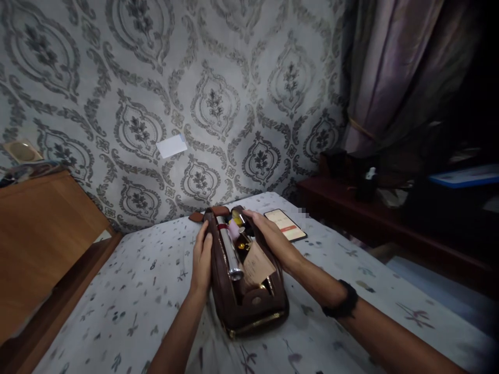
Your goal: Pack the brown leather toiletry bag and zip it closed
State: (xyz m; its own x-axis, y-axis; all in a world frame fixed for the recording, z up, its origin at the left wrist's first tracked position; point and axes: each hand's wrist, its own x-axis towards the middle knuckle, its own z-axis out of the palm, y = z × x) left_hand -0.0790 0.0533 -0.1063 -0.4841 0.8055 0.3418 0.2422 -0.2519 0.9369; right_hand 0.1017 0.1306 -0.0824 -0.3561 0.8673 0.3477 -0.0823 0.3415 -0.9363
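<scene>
The brown bag (249, 310) lies unzipped on the patterned sheet (156, 280), with a silver tube (231, 249), a beige card (258, 264) and small items inside. The left hand (202, 257) rests flat along its left side, fingers together. The right hand (268, 231) touches the far right edge, its grip partly hidden. Just beside that hand lies a lit phone (286, 224). Beyond stands the patterned wall (214, 104); a wooden board (42, 234) is at left, a dark red table (351, 208) at right.

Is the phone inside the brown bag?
No, the phone lies on the bed sheet, beyond the right hand and outside the bag.
</scene>
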